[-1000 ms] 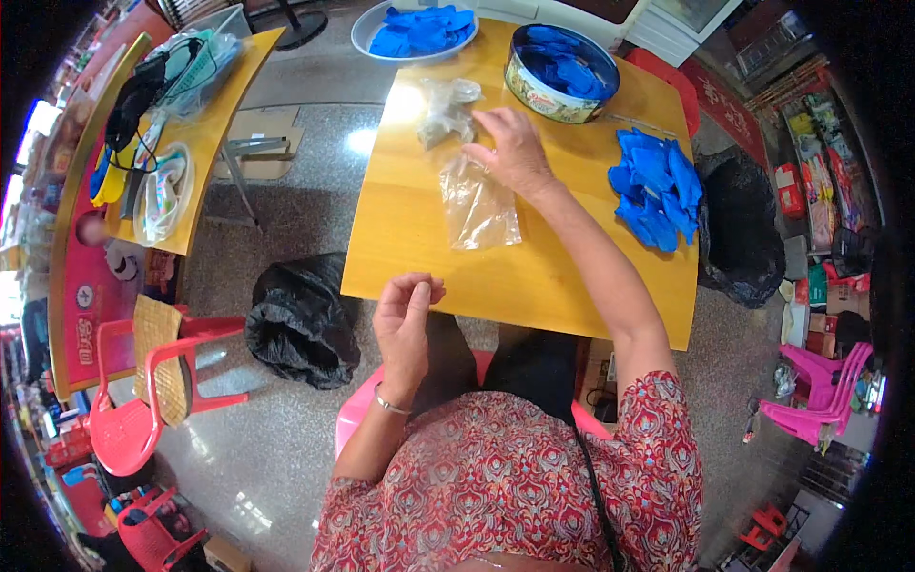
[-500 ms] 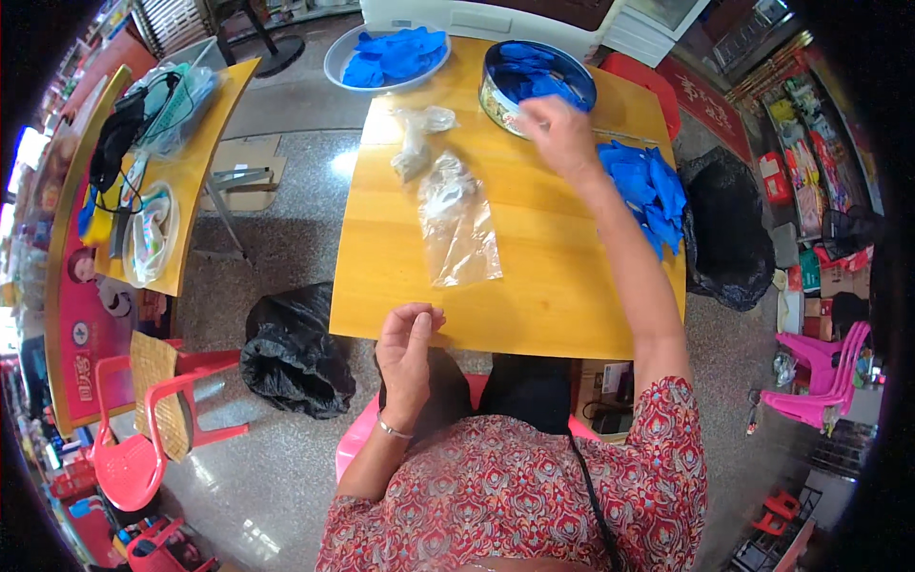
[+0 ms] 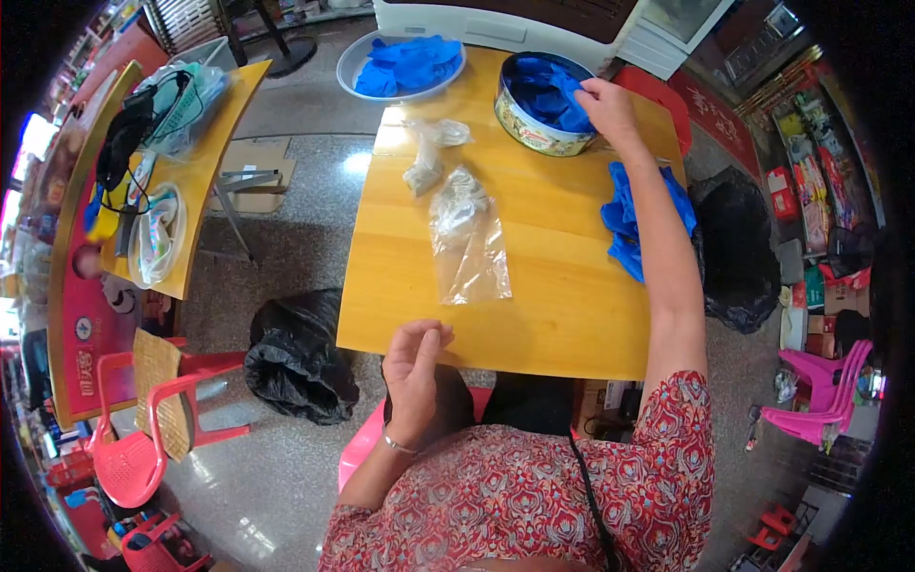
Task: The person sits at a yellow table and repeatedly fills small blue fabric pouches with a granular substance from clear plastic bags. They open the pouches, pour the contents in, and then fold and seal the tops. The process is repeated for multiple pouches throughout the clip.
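Observation:
At the right rim of a round tin, my right hand pinches the edge of a crumpled blue glove. More thin blue pieces fill the tin. My left hand, a bracelet at its wrist, hovers by the table's near edge with curled fingers and the thumb against them; I see nothing in it. Beyond it on the wooden table lies a clear plastic bag, its upper part bunched. A smaller crumpled clear bag sits behind. Under my right forearm is a loose blue glove pile.
A white basin of blue gloves stands at the far left of the table. Black bin bags stand on the floor, one left and one right. A red plastic chair and a side table are at left.
My right hand has shifted right along the tin and now has its fingers on a blue glove. The view has shifted slightly; my left hand stays by the near edge.

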Demonstrator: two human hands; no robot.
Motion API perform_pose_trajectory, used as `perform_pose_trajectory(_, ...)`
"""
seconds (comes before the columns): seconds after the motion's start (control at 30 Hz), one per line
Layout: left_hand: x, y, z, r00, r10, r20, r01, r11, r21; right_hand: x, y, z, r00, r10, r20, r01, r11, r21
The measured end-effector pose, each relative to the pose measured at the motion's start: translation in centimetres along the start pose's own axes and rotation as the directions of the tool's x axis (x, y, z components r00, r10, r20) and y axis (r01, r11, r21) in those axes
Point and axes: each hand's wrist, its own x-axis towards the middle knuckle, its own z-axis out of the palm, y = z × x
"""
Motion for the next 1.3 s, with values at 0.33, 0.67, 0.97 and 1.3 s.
perform_pose_trajectory(0.33,-1.0,2.2,3.5,0.979,0.022,0.2,-0.016,0.999,-0.032,-22.3,-11.2,-3.6,0.873,-0.147,0.465,-0.412,0.288,0.865)
perform_pose_trajectory(0.67,-3.8,2.8,1.7,0.921,-0.075,0.383,0.213,0.918,-0.333,-30.2,-12.4,-1.7,0.884,-0.144,0.445,-0.326,0.493,0.807)
perform_pose_trajectory(0.97,-3.6,1.6,0.3,0.956,-0.17,0.237,0.239,0.922,-0.303,-32.2,-13.2,-2.3,0.938,-0.118,0.325,-0.224,0.506,0.833)
perform_pose_trajectory(1.3,-4.4,0.6,1.4,0.993,-0.047,0.11,0.088,0.906,-0.413,-34.7,-14.3,-1.4,0.977,-0.11,0.185,-0.12,0.435,0.892)
